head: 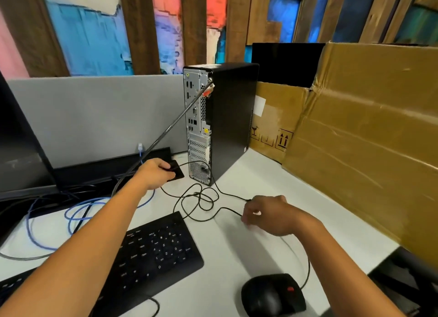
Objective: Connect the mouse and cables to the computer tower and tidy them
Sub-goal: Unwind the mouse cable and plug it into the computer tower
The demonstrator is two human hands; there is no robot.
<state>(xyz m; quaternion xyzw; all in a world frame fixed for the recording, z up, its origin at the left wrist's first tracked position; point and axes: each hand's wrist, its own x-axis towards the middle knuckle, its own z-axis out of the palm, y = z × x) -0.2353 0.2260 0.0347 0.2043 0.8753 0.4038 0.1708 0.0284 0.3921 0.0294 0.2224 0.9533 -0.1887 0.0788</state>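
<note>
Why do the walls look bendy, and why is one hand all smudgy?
In the head view, the wide-angle lens curves straight lines near the edges, like the brown cardboard box and the grey desk divider. The right hand is blurred, probably from moving, its fingers smeared. The black computer tower in the middle looks sharp.

matt black tower (233, 117) with bare metal back; creased cardboard box (369, 136).

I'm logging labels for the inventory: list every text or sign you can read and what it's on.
Handling symbols, a fragile glass and "this way up" arrows: on the cardboard box.
Digits and "Enter": on the keyboard number pad; other legends too blurred.
Stickers on the computer tower: unreadable.
White label on the box: blank.
</note>
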